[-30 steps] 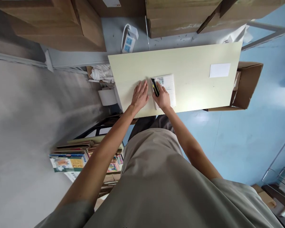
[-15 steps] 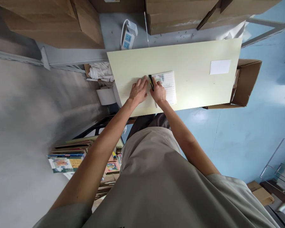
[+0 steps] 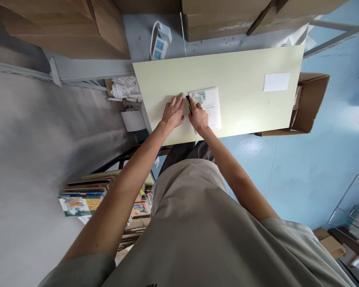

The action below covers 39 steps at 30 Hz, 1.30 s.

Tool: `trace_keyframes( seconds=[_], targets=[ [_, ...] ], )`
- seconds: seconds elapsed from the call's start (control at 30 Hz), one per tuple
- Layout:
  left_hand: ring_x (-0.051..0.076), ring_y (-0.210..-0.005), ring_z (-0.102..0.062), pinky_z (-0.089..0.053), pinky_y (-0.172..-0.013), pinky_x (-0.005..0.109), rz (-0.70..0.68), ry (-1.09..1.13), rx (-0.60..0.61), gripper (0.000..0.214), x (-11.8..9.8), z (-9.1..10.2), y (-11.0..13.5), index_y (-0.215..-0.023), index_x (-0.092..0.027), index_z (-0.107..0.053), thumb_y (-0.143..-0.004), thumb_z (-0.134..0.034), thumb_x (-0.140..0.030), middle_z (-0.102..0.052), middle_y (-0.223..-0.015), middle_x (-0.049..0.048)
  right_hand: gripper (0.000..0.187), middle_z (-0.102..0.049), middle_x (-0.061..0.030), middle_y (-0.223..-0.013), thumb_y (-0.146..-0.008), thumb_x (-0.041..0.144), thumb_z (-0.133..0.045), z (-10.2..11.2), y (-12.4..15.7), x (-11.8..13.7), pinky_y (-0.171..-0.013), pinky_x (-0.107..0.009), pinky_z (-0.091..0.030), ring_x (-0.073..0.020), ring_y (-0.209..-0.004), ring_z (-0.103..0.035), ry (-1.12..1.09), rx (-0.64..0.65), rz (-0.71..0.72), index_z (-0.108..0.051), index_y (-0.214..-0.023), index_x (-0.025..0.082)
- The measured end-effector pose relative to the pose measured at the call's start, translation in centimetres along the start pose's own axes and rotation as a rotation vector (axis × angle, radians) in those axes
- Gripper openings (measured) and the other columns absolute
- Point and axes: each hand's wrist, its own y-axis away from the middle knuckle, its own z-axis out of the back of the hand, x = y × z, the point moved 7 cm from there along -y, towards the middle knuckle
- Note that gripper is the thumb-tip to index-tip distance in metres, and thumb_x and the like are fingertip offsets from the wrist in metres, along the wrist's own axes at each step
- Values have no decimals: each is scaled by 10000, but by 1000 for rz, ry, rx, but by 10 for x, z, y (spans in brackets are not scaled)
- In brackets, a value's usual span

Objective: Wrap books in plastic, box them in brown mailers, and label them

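A pale yellow board [image 3: 245, 95] carries a thin book [image 3: 212, 109] with printed text and a coloured picture. My right hand [image 3: 199, 118] rests over the book's left edge, its fingers wrapped round a black-and-yellow utility knife [image 3: 189, 104]. The knife lies along that edge, and whether its blade is out I cannot tell. Just left of the book, my left hand [image 3: 174, 113] lies flat on the board with fingers stretched out, holding nothing. A thin white end [image 3: 196, 131] of something shows below my right hand, mostly hidden.
A white paper [image 3: 277, 82] lies on the board's right part. Behind the board are a power strip [image 3: 160, 48] and cardboard boxes [image 3: 221, 24]. An open carton [image 3: 312, 103] stands beyond the right edge. Stacked books [image 3: 80, 199] sit at lower left.
My right hand and the knife have slid slightly toward me along the book's left edge. My left hand stays flat in place. The whole view has shifted a little.
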Motion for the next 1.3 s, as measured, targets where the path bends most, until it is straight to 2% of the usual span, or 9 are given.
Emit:
trace_keyframes(
  seconds=[0.17,0.33,0.53,0.77,0.9,1.07,1.2,1.3],
  targets=[
    [505,-1826,-326,-341,-1474,734,14,1,-11,840,3,-2,0,-1831,-177,-473,-1107,-730,-515,-347,-1980,227,752,-668,-245,-1615,-1190,229,-436,-3,15,-5,-1079,-519,-656,-360,-1232,-786,87,46,-41,-338,-1936,228],
    [495,-1831,-319,-366,-1461,721,6,30,-20,854,-1,0,1,-1840,-166,-452,-1130,-691,-574,-382,-1959,243,756,-706,-246,-1558,-1189,270,-423,-9,31,-10,-1047,-581,-677,-385,-1227,-788,32,36,-23,-337,-1939,252],
    [520,-1833,-288,-318,-1464,772,13,37,-20,918,-3,-2,1,-1842,-130,-424,-1116,-719,-608,-348,-1963,281,724,-671,-285,-1652,-1198,248,-411,-8,56,-15,-1025,-539,-690,-341,-1112,-805,96,85,-26,-383,-1921,229],
    [527,-1869,-146,-213,-1470,809,38,-35,124,1037,4,-9,0,-1928,-140,-244,-1135,-660,-662,-154,-2029,261,794,-645,-242,-1650,-1187,121,-388,-7,94,-11,-1103,-481,-685,-333,-1274,-813,317,281,-52,-271,-1961,252],
    [522,-1871,-118,-192,-1472,814,36,-33,130,1054,6,-13,-2,-1939,-122,-202,-1141,-641,-652,-144,-2029,264,778,-625,-258,-1698,-1188,99,-359,-10,113,-15,-1094,-475,-697,-336,-1280,-835,370,344,-38,-289,-1951,231],
    [496,-1875,-82,-147,-1487,814,48,-18,107,1057,15,-23,-6,-1951,-156,-157,-1126,-639,-608,-104,-2050,203,773,-600,-318,-1723,-1170,81,-421,-11,135,-16,-1101,-470,-696,-343,-1319,-836,412,437,-1,-314,-1930,174],
    [469,-1867,-49,-162,-1458,882,46,-5,96,1054,26,-33,-11,-1941,-144,-89,-1117,-609,-545,-95,-2062,143,653,-706,-292,-1588,-1147,41,-471,-1,153,-12,-1140,-443,-666,-345,-1382,-813,405,524,39,-532,-1791,137],
    [486,-1875,-123,-164,-1487,825,49,38,68,1047,25,-33,-11,-1931,-88,-158,-1129,-655,-543,-109,-2047,219,627,-743,-269,-1535,-1149,86,-509,27,162,-12,-1118,-464,-669,-369,-1373,-812,354,507,41,-546,-1772,152]
  ],
)
